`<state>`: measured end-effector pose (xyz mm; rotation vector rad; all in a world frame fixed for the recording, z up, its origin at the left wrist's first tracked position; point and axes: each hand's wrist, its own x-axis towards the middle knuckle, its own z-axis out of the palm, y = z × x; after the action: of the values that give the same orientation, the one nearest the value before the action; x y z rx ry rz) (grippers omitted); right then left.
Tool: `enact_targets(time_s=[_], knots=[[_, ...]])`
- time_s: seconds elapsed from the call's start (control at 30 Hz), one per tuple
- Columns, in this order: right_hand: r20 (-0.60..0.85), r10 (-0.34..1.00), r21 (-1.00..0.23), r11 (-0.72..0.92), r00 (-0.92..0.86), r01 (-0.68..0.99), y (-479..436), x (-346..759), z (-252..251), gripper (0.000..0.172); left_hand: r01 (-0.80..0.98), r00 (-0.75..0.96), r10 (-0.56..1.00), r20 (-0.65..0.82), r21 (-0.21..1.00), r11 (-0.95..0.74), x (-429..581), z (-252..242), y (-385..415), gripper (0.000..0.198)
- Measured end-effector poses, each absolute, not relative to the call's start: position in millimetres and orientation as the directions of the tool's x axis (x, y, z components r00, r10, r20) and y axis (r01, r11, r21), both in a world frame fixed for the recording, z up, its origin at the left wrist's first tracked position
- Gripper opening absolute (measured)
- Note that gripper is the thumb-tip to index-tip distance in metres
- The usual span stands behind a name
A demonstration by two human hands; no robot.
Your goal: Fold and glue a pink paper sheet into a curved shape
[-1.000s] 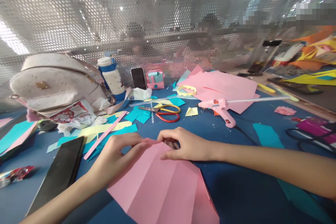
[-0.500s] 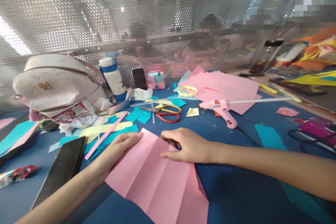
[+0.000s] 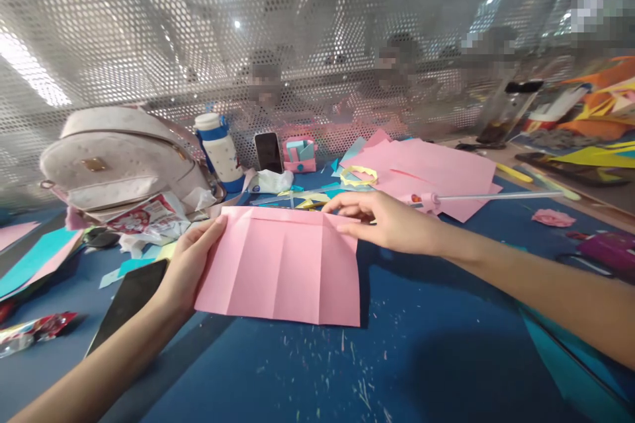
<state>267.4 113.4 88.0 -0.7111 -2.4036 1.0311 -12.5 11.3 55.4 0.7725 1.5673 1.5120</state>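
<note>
A creased pink paper sheet is held up above the blue table, facing me, with vertical fold lines and a narrow fold along its top edge. My left hand grips its left edge, thumb on the front. My right hand pinches the top right corner, fingers closed on the paper. Behind the sheet lie scissors and paper scraps, mostly hidden by it.
A white backpack and a bottle stand at the back left, with a phone leaning against the perforated metal screen. A black phone lies left. Pink sheets and a glue gun lie right. People sit behind the screen.
The pink sheet was lying on the table being folded; both hands have lifted it upright and spread it, and it now hides the scissors and most of the glue gun.
</note>
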Motion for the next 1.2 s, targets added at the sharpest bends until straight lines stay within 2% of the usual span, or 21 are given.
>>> enact_targets(time_s=[0.1, 0.2, 0.27, 0.37, 0.43, 0.5, 0.6, 0.7, 0.8, 0.9, 0.97, 1.07, 1.2], knots=[[0.179, 0.647, -0.809, 0.525, -0.741, 0.263, 117, 270, 96, 0.031, -0.174, -0.406, 0.908, -0.100, 0.984, 0.031, -15, 52, 12, 0.038], [0.162, 0.678, -0.842, 0.474, -0.717, 0.258, 121, 271, 99, 0.029, -0.212, -0.369, 0.927, -0.074, 0.977, -0.006, -16, 53, 12, 0.036], [0.152, 0.687, -0.818, 0.491, -0.711, 0.300, 124, 272, 99, 0.027, -0.225, -0.310, 0.947, -0.083, 0.974, 0.011, -17, 57, 12, 0.032], [0.141, 0.674, -0.741, 0.557, -0.725, 0.374, 128, 274, 95, 0.025, -0.235, -0.093, 0.988, -0.124, 0.967, 0.099, -23, 64, 13, 0.025], [0.137, 0.637, -0.713, 0.595, -0.759, 0.371, 129, 274, 94, 0.024, -0.218, 0.109, 0.978, -0.177, 0.956, 0.198, -25, 68, 13, 0.032], [0.114, 0.575, -0.705, 0.621, -0.810, 0.342, 126, 274, 94, 0.023, -0.172, 0.267, 0.932, -0.246, 0.939, 0.297, -22, 68, 11, 0.050], [0.035, 0.464, -0.686, 0.655, -0.885, 0.316, 113, 270, 91, 0.022, -0.060, 0.359, 0.872, -0.332, 0.924, 0.377, -4, 60, 2, 0.063], [-0.001, 0.440, -0.729, 0.614, -0.898, 0.302, 96, 262, 79, 0.024, 0.218, 0.346, 0.882, -0.319, 0.942, 0.256, 21, 49, -10, 0.047], [-0.003, 0.468, -0.850, 0.464, -0.883, 0.249, 83, 252, 61, 0.030, 0.263, 0.377, 0.883, -0.280, 0.946, 0.187, 36, 43, -16, 0.035], [-0.013, 0.472, -0.910, 0.359, -0.881, 0.206, 78, 246, 47, 0.035, 0.341, 0.276, 0.940, -0.200, 0.935, 0.099, 34, 42, -15, 0.039], [-0.042, 0.465, -0.904, 0.359, -0.884, 0.232, 81, 246, 44, 0.037, 0.323, 0.165, 0.974, -0.154, 0.942, 0.094, 29, 42, -11, 0.041], [-0.092, 0.458, -0.881, 0.376, -0.884, 0.287, 93, 250, 48, 0.033, 0.207, 0.014, 0.993, -0.115, 0.972, 0.110, 22, 39, -7, 0.039], [-0.017, 0.549, -0.788, 0.507, -0.835, 0.349, 109, 255, 56, 0.027, 0.102, 0.030, 0.987, -0.157, 0.983, 0.153, 21, 26, -4, 0.035]])
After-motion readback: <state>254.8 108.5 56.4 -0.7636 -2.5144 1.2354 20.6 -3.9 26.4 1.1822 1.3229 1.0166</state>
